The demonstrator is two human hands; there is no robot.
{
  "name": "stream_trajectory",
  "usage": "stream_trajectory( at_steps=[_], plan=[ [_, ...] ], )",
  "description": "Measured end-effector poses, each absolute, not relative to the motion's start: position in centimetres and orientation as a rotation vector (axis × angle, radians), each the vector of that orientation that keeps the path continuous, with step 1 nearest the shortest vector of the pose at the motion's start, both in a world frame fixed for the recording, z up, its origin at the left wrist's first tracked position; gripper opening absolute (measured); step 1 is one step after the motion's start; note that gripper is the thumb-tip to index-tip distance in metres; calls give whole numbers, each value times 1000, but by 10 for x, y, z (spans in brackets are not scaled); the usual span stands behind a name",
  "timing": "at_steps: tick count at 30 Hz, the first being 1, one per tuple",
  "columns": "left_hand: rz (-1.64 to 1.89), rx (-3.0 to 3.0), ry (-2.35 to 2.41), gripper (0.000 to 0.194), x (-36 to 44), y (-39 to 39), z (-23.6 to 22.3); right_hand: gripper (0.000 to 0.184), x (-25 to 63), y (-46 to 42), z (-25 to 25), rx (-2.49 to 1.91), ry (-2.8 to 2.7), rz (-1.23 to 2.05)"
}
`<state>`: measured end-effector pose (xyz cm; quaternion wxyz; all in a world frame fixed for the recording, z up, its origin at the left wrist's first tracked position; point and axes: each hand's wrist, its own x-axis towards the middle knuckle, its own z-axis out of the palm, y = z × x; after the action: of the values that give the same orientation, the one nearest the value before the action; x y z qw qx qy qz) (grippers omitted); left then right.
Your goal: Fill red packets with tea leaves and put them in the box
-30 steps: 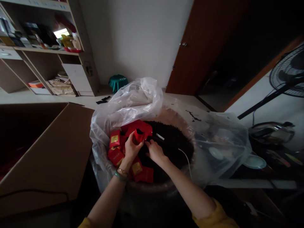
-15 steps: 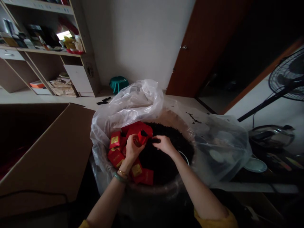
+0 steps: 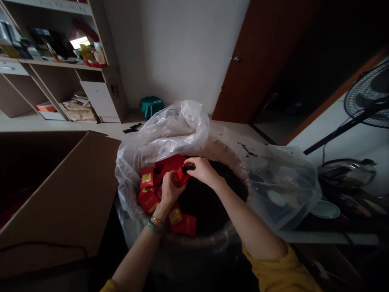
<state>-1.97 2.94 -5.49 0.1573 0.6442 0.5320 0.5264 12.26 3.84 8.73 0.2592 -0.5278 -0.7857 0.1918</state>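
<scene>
My left hand (image 3: 169, 190) is closed around a small red packet (image 3: 182, 177), its mouth tilted up and to the right. At that mouth my right hand (image 3: 203, 170) pinches a bit of dark loose leaves, which look like tea. A heap of the same dark leaves (image 3: 206, 207) fills much of a wide round container lined with a clear plastic bag (image 3: 165, 134). Several more red packets (image 3: 148, 200) with gold labels lie on the left side of the heap, under and around my left wrist.
A large open cardboard box (image 3: 69, 182) stands close on the left. Bunched clear plastic (image 3: 282, 190) spreads to the right, near a glass-lidded pan (image 3: 346, 174) and a pale dish (image 3: 325, 210). A black fan (image 3: 369, 95) stands at the right; shelves (image 3: 94, 95) at the back left.
My right hand has moved up and left from above the leaves to the packet's mouth, carrying a pinch of dark leaves. My left hand keeps the packet in nearly the same place.
</scene>
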Motion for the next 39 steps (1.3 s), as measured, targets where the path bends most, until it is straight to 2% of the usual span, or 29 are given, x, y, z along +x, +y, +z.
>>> stream_trajectory(
  at_steps=[12, 15, 21, 24, 34, 39],
  plan=[
    [1585, 1690, 1567, 50, -18, 30, -56, 13, 139, 38, 76, -1387, -1883, 588],
    [1585, 1663, 1559, 51, -17, 30, -56, 16, 149, 35, 69, -1459, -1936, 661],
    [1556, 1747, 1532, 46, -19, 28, -56, 23, 124, 33, 62, -1361, -1990, 470],
    [1547, 1826, 1517, 43, -19, 28, -56, 29, 109, 38, 67, -1470, -2058, 467],
    [1615, 1628, 1626, 53, -18, 28, -52, 20, 146, 35, 77, -1489, -1950, 642],
    [1584, 1556, 1591, 56, -18, 23, -50, 33, 128, 18, 72, -1326, -2111, 408]
  ],
)
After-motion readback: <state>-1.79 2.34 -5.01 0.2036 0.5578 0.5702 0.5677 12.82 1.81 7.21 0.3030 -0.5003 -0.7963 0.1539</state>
